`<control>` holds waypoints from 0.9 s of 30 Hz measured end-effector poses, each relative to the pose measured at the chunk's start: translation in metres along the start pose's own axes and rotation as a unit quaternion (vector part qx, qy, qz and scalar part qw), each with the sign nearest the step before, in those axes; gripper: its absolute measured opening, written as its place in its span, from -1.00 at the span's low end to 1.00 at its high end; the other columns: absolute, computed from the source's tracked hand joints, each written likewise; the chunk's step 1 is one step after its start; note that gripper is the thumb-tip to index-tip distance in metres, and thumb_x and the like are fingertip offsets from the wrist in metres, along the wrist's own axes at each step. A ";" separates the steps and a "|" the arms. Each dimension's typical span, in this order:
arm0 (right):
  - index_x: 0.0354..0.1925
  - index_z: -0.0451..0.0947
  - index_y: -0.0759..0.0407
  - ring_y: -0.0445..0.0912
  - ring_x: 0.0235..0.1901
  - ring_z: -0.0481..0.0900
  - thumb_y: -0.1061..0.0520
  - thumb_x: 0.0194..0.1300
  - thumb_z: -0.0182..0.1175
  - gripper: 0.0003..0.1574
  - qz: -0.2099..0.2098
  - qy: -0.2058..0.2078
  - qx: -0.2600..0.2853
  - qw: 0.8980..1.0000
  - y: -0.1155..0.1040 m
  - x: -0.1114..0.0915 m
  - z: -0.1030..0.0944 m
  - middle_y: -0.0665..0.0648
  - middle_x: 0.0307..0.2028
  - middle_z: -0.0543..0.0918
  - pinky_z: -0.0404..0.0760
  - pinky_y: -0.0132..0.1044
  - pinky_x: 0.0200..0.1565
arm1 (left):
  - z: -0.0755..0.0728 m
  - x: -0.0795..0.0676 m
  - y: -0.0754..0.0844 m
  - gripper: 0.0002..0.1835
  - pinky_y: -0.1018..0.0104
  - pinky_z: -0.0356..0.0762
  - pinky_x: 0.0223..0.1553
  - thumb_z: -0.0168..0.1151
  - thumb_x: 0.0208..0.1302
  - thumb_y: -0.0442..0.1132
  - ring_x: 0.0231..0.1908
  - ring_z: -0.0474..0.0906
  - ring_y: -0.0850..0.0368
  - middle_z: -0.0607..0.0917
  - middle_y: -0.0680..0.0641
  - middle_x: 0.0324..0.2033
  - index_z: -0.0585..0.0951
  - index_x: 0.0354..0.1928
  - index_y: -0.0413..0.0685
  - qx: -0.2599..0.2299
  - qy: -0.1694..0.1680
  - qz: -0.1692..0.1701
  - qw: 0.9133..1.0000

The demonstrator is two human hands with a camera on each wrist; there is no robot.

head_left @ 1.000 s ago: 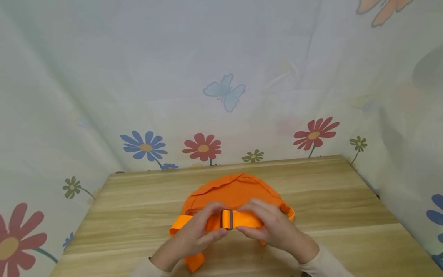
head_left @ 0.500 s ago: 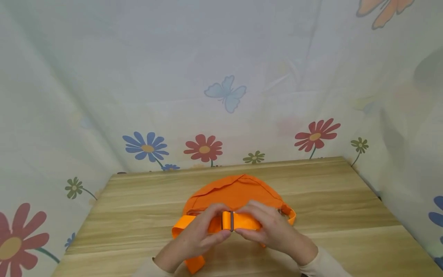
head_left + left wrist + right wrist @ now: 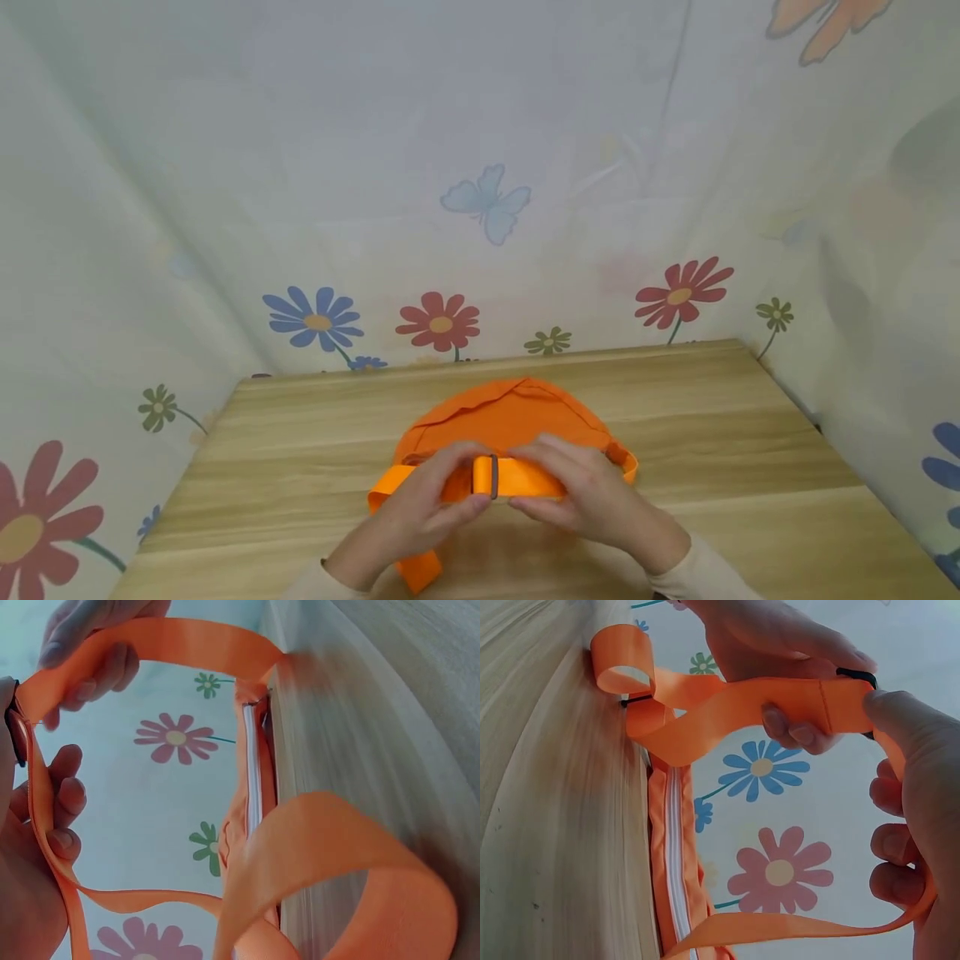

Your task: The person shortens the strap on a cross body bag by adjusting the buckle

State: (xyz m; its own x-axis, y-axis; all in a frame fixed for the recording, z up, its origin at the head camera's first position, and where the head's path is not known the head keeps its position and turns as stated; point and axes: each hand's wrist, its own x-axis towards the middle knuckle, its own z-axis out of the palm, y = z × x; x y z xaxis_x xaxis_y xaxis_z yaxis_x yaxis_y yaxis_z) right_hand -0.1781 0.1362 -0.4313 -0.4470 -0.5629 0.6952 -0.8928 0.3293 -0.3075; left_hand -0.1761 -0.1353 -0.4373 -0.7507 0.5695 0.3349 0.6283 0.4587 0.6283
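An orange bag [image 3: 510,417] with a white zipper [image 3: 676,840] lies on the table, its orange strap [image 3: 528,477] raised in front of it. A dark slide buckle [image 3: 494,477] sits on the strap between both hands. My left hand [image 3: 420,508] pinches the strap and buckle edge between thumb and fingers. Just right of the buckle, my right hand [image 3: 592,492] grips the strap, thumb below and fingers above. In the left wrist view, a strap loop [image 3: 330,840] bulges close to the camera. The palms' inner sides are partly hidden in the head view.
The wood-grain table [image 3: 712,433] spreads around the bag. A pale curtain [image 3: 360,150] printed with flowers and butterflies stands behind it and on both sides. A loose strap end [image 3: 420,572] hangs near the left forearm.
The buckle has turned a little, showing more edge-on, and sits slightly further left. Both hands keep nearly the same place and grip; the bag has not moved.
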 end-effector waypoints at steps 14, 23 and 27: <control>0.14 0.69 0.08 -0.29 -0.36 0.50 -0.14 0.40 0.49 -0.51 0.000 0.006 -0.033 0.999 0.009 -0.007 -0.012 -0.08 -0.15 0.67 0.51 -0.64 -0.23 | -0.008 -0.005 -0.008 -0.54 0.16 0.66 0.25 0.31 0.56 -0.06 0.06 0.61 0.24 0.68 0.23 0.12 0.44 0.39 0.25 -0.021 0.009 -0.008 1.000; 0.11 0.68 0.09 -0.27 -0.32 0.53 -0.11 0.41 0.48 -0.55 0.006 0.007 -0.008 1.000 0.008 -0.005 -0.010 -0.06 -0.17 0.66 0.56 -0.62 -0.19 | -0.004 -0.005 -0.011 -0.48 0.27 0.67 0.19 0.28 0.57 -0.16 0.01 0.61 0.22 0.67 0.12 0.10 0.33 0.43 0.13 -0.043 0.007 0.011 0.999; 0.11 0.68 0.09 -0.26 -0.31 0.55 -0.05 0.37 0.54 -0.54 0.001 0.010 -0.004 1.000 0.007 -0.004 -0.009 -0.05 -0.16 0.68 0.57 -0.62 -0.18 | -0.002 -0.005 -0.012 -0.47 0.26 0.66 0.19 0.29 0.57 -0.17 0.02 0.61 0.22 0.65 0.13 0.07 0.30 0.43 0.10 -0.046 -0.001 0.016 0.999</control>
State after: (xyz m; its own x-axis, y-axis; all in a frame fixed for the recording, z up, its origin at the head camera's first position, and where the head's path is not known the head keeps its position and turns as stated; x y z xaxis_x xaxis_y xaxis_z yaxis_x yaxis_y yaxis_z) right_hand -0.1817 0.1472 -0.4306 -0.4467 -0.5468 0.7081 -0.8918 0.3356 -0.3034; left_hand -0.1804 -0.1450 -0.4446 -0.7305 0.5834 0.3550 0.6301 0.3753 0.6798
